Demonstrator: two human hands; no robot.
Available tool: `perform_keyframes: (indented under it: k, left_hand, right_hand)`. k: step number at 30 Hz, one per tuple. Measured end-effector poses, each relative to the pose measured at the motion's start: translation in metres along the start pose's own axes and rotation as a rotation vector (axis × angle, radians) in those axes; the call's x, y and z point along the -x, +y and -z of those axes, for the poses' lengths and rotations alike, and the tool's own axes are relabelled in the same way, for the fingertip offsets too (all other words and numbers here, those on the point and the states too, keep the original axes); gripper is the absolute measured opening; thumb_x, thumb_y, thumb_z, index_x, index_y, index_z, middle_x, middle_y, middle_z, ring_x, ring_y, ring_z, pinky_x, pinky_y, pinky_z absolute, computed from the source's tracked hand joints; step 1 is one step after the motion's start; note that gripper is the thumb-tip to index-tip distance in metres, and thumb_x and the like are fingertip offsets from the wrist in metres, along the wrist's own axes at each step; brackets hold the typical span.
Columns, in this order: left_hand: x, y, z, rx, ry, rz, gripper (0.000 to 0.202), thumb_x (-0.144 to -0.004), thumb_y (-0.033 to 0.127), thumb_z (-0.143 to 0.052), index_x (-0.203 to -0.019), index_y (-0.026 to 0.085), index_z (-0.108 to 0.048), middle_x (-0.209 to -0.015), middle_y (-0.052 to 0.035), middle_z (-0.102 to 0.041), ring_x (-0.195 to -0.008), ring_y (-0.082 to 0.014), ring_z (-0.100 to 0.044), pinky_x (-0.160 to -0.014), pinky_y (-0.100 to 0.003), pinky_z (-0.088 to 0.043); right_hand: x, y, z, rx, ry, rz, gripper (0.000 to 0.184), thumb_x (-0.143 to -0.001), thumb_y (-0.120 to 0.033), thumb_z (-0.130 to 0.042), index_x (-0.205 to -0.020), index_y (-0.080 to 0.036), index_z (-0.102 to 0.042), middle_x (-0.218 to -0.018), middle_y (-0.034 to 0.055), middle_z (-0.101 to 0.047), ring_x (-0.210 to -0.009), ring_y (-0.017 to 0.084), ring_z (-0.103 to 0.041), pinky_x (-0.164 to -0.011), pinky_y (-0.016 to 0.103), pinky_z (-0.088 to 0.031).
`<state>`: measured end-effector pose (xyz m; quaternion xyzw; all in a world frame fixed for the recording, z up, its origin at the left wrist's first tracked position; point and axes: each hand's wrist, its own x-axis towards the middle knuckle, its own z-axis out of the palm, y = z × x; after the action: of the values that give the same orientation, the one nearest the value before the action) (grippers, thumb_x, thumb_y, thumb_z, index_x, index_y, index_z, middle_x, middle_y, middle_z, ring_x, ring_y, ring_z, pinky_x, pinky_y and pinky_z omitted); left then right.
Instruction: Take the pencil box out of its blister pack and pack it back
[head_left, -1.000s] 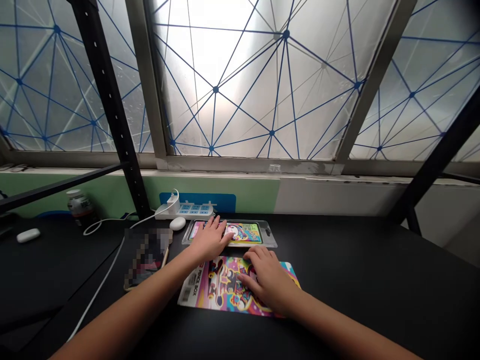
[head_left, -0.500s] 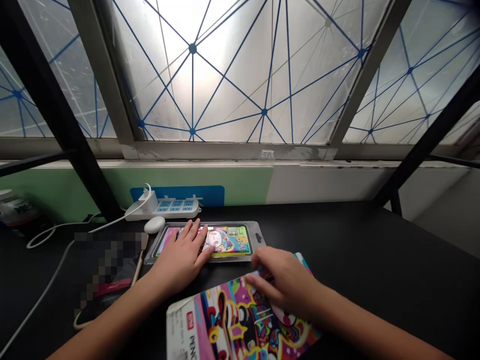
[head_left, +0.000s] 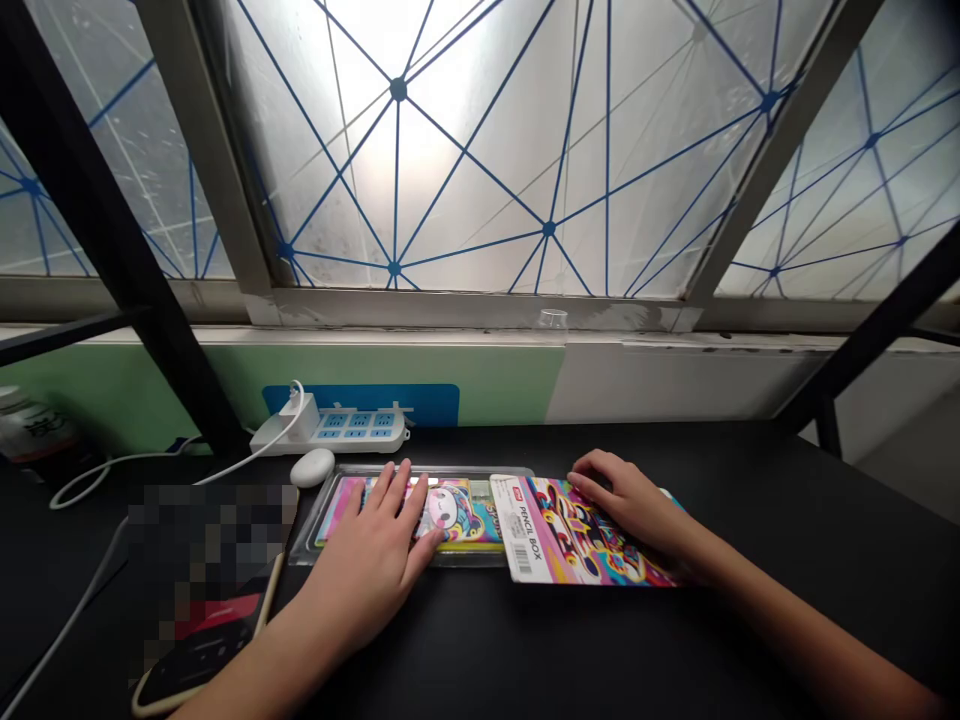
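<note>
My left hand (head_left: 379,545) lies flat with fingers spread on a colourful pencil box in a clear plastic blister pack (head_left: 450,510) near the back of the black desk (head_left: 525,650). My right hand (head_left: 630,500) rests palm down, fingers stretched, on a bright printed card labelled "PENCIL BOX" (head_left: 570,545). The card lies flat on the desk to the right of the pack, and its left end overlaps the pack's right edge.
A white power strip (head_left: 341,430) with a plugged charger and cable sits by the wall. A small white oval case (head_left: 312,467) lies beside the pack. A phone (head_left: 199,660) lies at the front left, under a blurred patch. A bottle (head_left: 30,430) stands far left.
My right hand has carried the printed card from in front of the pack, lifted and turned it, and laid it down to the pack's right. My left hand has stayed on the pack.
</note>
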<state>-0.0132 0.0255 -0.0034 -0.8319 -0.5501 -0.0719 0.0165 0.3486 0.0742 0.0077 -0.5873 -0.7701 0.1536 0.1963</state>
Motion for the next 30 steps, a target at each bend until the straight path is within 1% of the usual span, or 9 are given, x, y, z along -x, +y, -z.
perform_keyframes:
  k: [1, 3, 6, 9, 15, 18, 21, 25, 30]
  left_hand:
    - [0.000, 0.000, 0.000, 0.006, 0.003, -0.007, 0.062, -0.102, 0.057, -0.029, -0.152, 0.022, -0.039, -0.161, -0.0136, -0.025, -0.149, -0.0359, -0.022, -0.114, -0.060, -0.027]
    - [0.000, -0.001, 0.000, 0.024, 0.009, -0.020, 0.058, -0.102, 0.055, -0.029, -0.153, 0.027, -0.038, -0.161, -0.0134, -0.026, -0.148, -0.0363, -0.023, -0.113, -0.061, -0.028]
    - [0.001, -0.003, 0.001, 0.052, 0.010, -0.032, 0.055, -0.103, 0.054, -0.029, -0.153, 0.033, -0.035, -0.161, -0.0115, -0.026, -0.148, -0.0370, -0.022, -0.112, -0.063, -0.028]
    - [0.001, -0.003, 0.003, 0.073, 0.001, -0.044, 0.054, -0.103, 0.054, -0.029, -0.153, 0.034, -0.036, -0.161, -0.0098, -0.027, -0.148, -0.0373, -0.024, -0.112, -0.063, -0.028]
    - [0.000, -0.004, 0.005, 0.092, 0.002, -0.078, 0.052, -0.103, 0.054, -0.030, -0.151, 0.037, -0.038, -0.161, -0.0071, -0.030, -0.148, -0.0366, -0.026, -0.112, -0.062, -0.027]
    - [0.000, -0.005, 0.003, 0.082, 0.000, -0.079, 0.052, -0.102, 0.055, -0.031, -0.151, 0.037, -0.039, -0.160, -0.0068, -0.030, -0.147, -0.0361, -0.027, -0.112, -0.061, -0.028]
    - [0.000, -0.006, 0.001, 0.078, 0.015, -0.083, 0.052, -0.102, 0.055, -0.031, -0.150, 0.037, -0.041, -0.160, -0.0061, -0.032, -0.147, -0.0364, -0.028, -0.113, -0.060, -0.027]
    - [-0.001, -0.007, 0.000, 0.057, 0.016, -0.085, 0.052, -0.102, 0.055, -0.030, -0.149, 0.036, -0.043, -0.160, -0.0062, -0.031, -0.147, -0.0364, -0.028, -0.112, -0.060, -0.027]
    - [-0.001, -0.007, -0.001, 0.045, 0.016, -0.097, 0.053, -0.102, 0.055, -0.030, -0.151, 0.036, -0.040, -0.160, -0.0062, -0.031, -0.147, -0.0359, -0.028, -0.112, -0.060, -0.027]
  right_hand:
    - [0.002, -0.005, -0.004, -0.004, 0.018, 0.005, 0.040, -0.093, -0.058, -0.045, -0.097, -0.024, -0.066, -0.102, 0.0094, -0.070, -0.096, 0.028, -0.061, -0.087, 0.042, -0.046]
    - [0.004, -0.012, -0.011, -0.013, 0.023, 0.007, 0.040, -0.094, -0.059, -0.046, -0.099, -0.024, -0.065, -0.103, 0.0090, -0.070, -0.096, 0.028, -0.062, -0.087, 0.042, -0.046]
    - [0.002, -0.016, -0.015, -0.004, -0.004, 0.023, 0.041, -0.094, -0.059, -0.046, -0.090, -0.023, -0.065, -0.094, 0.0075, -0.070, -0.086, 0.025, -0.062, -0.078, 0.038, -0.047]
    - [0.000, -0.010, -0.012, 0.009, -0.049, 0.042, 0.044, -0.094, -0.060, -0.045, -0.082, -0.022, -0.063, -0.084, 0.0055, -0.070, -0.077, 0.023, -0.061, -0.071, 0.036, -0.046]
    - [0.000, 0.010, 0.000, -0.037, -0.104, -0.033, 0.044, -0.090, -0.064, -0.050, -0.084, -0.023, -0.065, -0.082, 0.0034, -0.070, -0.072, 0.021, -0.060, -0.064, 0.032, -0.045]
    - [0.001, 0.013, 0.002, -0.047, -0.102, -0.052, 0.045, -0.089, -0.064, -0.051, -0.084, -0.022, -0.065, -0.082, 0.0032, -0.071, -0.073, 0.021, -0.061, -0.064, 0.031, -0.044]
    - [0.002, 0.010, 0.002, -0.050, -0.087, -0.062, 0.045, -0.089, -0.064, -0.051, -0.084, -0.022, -0.065, -0.083, 0.0033, -0.071, -0.074, 0.021, -0.062, -0.065, 0.031, -0.045]
    - [0.003, 0.007, 0.004, -0.031, -0.027, -0.071, 0.045, -0.088, -0.065, -0.053, -0.083, -0.022, -0.064, -0.085, 0.0039, -0.071, -0.077, 0.022, -0.062, -0.067, 0.032, -0.046]
    - [0.003, 0.014, 0.013, 0.005, 0.046, -0.033, 0.044, -0.086, -0.066, -0.056, -0.083, -0.023, -0.064, -0.085, 0.0041, -0.070, -0.078, 0.022, -0.063, -0.069, 0.033, -0.047]
